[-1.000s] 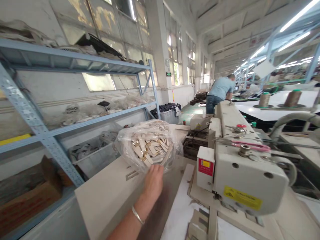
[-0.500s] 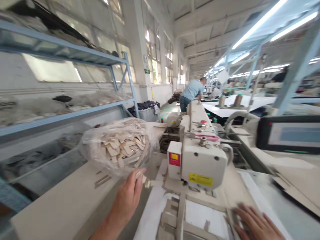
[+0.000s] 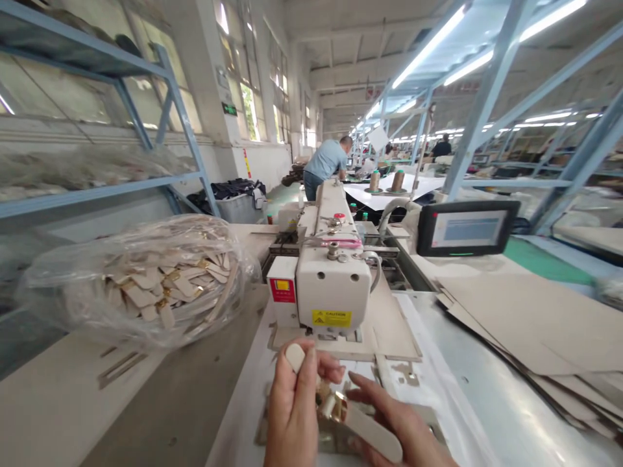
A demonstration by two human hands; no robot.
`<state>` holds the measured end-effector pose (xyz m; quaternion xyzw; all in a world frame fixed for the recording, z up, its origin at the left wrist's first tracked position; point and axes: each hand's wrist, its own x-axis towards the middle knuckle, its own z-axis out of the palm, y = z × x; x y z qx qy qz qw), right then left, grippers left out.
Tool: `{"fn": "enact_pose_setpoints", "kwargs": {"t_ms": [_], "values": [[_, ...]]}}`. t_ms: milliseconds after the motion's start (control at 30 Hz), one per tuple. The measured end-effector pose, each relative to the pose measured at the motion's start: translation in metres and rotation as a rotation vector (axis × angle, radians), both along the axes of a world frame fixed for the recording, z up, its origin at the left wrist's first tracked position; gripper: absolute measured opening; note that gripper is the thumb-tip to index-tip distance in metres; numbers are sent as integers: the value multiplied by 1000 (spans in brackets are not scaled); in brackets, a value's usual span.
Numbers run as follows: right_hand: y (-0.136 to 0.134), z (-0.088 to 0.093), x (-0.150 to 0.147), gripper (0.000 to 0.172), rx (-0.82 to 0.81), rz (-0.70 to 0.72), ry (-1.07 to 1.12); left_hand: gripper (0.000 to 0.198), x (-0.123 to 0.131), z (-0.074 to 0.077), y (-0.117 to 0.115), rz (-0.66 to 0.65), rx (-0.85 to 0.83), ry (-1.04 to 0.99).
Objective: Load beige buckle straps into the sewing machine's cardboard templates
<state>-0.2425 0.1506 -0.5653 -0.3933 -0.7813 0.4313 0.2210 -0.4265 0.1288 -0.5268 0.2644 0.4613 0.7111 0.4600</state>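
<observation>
In front of the sewing machine head (image 3: 333, 292), both my hands meet over the work plate. My left hand (image 3: 294, 408) is closed around a beige strap tab (image 3: 294, 357), whose rounded end sticks up between thumb and fingers. My right hand (image 3: 403, 418) curls around another rounded beige end (image 3: 377, 436), with a shiny gold metal fitting (image 3: 335, 405) at its inner side. Whether both ends belong to one piece I cannot tell, since my fingers hide the middle. On the left, a clear plastic bag (image 3: 195, 327) holds several similar tabs with gold fittings.
Beige flat panels (image 3: 545, 324) lie stacked on the metal table at right, below a control screen (image 3: 467, 228). Blue shelving (image 3: 185, 123) stands at left. Thread cones (image 3: 398, 181) and a person in a light blue shirt (image 3: 325, 161) are further back.
My left hand has come from beside the bag to the front of the machine with the tab. My right hand has moved in from the right to meet it. The view has turned right.
</observation>
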Motion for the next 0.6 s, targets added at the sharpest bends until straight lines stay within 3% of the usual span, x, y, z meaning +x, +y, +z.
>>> {"fn": "enact_pose_setpoints", "kwargs": {"t_ms": [133,300,333,433,500,567,600], "values": [[2,2,19,76,-134,-62,-42,52,-7,-4,10,-38,-10,-297],[-4,16,-2,104,-306,65,207,52,3,5,7,-126,-45,-519],[-3,19,-9,99,-330,93,295,50,4,7,6,-156,-39,-541],[-1,19,-26,57,-323,187,382,44,0,10,7,-179,-5,-568],[-1,12,-29,40,-206,137,201,31,-13,14,12,-116,41,-578],[-2,5,-28,34,-145,38,12,7,-32,19,18,-12,94,-606],[-3,4,-26,33,-165,7,-27,10,-42,21,21,36,104,-634]]}}
